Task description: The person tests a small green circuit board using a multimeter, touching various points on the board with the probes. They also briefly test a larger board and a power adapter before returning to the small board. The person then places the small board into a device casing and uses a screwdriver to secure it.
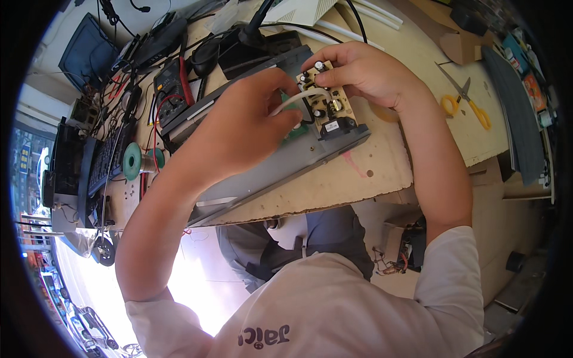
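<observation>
A tan circuit board point(337, 98) carries black capacitors, a coil and a black socket block at its near end. My right hand point(370, 74) grips its far end, thumb on top and fingers around the edge. A white cable point(305, 93) arches from the board to my left hand point(250, 116), whose thumb and fingers are closed around it. The board is above the right end of a long grey metal housing point(256, 173). Part of a green board point(293, 132) shows in the housing below my left fingers. My left hand hides much of the housing's middle.
Orange-handled scissors point(465, 98) lie open on the table at right. A multimeter point(171, 89) with red and black leads, a green solder spool point(132, 161) and a keyboard point(106, 156) crowd the left. A black stand point(253, 39) rises behind the housing. The table's front edge point(310, 210) is near my lap.
</observation>
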A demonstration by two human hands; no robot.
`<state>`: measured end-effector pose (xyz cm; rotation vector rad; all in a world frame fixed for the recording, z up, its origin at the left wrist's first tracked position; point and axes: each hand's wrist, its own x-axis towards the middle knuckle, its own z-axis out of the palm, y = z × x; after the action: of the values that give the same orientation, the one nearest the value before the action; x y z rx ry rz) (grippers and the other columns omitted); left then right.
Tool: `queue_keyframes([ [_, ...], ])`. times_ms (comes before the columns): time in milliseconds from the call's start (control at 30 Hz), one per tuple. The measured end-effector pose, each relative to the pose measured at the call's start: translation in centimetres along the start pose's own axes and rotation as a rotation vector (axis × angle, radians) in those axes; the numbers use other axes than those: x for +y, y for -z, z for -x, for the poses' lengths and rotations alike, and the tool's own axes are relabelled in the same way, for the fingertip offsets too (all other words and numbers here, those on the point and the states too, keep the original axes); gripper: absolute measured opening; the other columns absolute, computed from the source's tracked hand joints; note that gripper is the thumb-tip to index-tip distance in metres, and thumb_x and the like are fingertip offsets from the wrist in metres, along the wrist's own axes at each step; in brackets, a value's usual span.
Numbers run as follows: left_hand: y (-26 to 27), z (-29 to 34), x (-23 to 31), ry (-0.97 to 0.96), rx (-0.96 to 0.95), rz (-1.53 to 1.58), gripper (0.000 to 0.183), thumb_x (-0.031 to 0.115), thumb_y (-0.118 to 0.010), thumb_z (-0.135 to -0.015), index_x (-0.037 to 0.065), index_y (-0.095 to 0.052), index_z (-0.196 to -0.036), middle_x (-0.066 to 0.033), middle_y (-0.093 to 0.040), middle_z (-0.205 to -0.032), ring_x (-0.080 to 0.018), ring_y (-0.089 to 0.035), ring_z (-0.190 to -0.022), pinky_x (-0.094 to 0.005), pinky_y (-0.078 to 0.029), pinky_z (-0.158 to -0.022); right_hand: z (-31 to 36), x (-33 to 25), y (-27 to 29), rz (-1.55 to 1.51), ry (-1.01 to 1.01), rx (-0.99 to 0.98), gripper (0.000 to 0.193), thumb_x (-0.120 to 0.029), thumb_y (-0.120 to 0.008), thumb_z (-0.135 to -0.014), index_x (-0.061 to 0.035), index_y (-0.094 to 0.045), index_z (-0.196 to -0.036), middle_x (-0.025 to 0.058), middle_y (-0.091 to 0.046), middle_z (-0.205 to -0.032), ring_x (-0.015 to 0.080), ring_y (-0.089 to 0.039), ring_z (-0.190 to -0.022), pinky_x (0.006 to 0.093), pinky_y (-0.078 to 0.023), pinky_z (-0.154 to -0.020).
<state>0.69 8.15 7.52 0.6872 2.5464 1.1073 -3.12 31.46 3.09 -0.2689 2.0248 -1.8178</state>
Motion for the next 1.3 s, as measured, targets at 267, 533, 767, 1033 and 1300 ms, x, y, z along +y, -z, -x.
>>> queue_keyframes([
  [267, -2.1, -0.9, -2.8, -0.246, 0.09, -0.185, 0.018, 0.002, -0.066, -0.091, 0.001, -0.062, -0.109, -0.0066, -0.065, -0.09, -0.0125, -0.056, -0.077, -0.0303, -0.048, -0.071, -0.2, 0.0, -0.2, 0.174, -0.007, 0.041, 0.032, -0.003, -0.068, -0.091, -0.0008, -0.067, -0.123, 0.0018, -0.068, -0.097, 0.0088, -0.063, -0.086, 0.0232, -0.05, -0.073],
  [533, -3.4, -0.6, -2.8, 0.049, -0.004, 0.234, 0.031, -0.004, -0.072, -0.087, 0.003, -0.055, -0.112, -0.0042, -0.07, -0.103, -0.0086, -0.058, -0.081, -0.0262, -0.049, -0.074, 0.2, -0.5, -0.2, 0.246, -0.056, 0.08, 0.026, -0.002, -0.068, -0.091, 0.003, -0.071, -0.117, 0.0029, -0.07, -0.094, 0.0094, -0.063, -0.08, 0.0244, -0.05, -0.068],
  [767, -4.1, -0.8, -3.0, 0.027, 0.034, 0.274, 0.022, -0.002, -0.072, -0.088, 0.002, -0.059, -0.106, -0.0034, -0.069, -0.095, -0.0075, -0.054, -0.079, -0.0251, -0.047, -0.073, -0.4, 0.3, -0.5, 0.243, -0.046, 0.1, 0.026, -0.001, -0.067, -0.093, 0.0022, -0.071, -0.118, 0.0018, -0.069, -0.093, 0.0086, -0.062, -0.08, 0.0246, -0.05, -0.068],
  [1033, -3.0, 0.4, -2.5, 0.036, 0.046, 0.12, 0.01, 0.001, -0.07, -0.092, 0.001, -0.062, -0.097, -0.0006, -0.066, -0.086, -0.0046, -0.052, -0.076, -0.0224, -0.043, -0.067, 0.0, -0.3, -1.0, 0.353, -0.14, 0.053, 0.03, -0.002, -0.067, -0.093, 0.0021, -0.069, -0.123, 0.0025, -0.068, -0.092, 0.009, -0.06, -0.069, 0.0254, -0.051, -0.06],
  [1300, -1.1, 2.5, -2.0, -0.005, 0.058, 0.117, 0.014, -0.001, -0.069, -0.093, -0.001, -0.062, -0.104, -0.0026, -0.068, -0.087, -0.0071, -0.059, -0.075, -0.0238, -0.046, -0.065, 0.7, -0.3, -2.3, 0.466, -0.096, 0.013, 0.024, -0.003, -0.066, -0.095, 0.0, -0.07, -0.118, 0.0034, -0.066, -0.089, 0.0109, -0.06, -0.068, 0.0269, -0.051, -0.061],
])
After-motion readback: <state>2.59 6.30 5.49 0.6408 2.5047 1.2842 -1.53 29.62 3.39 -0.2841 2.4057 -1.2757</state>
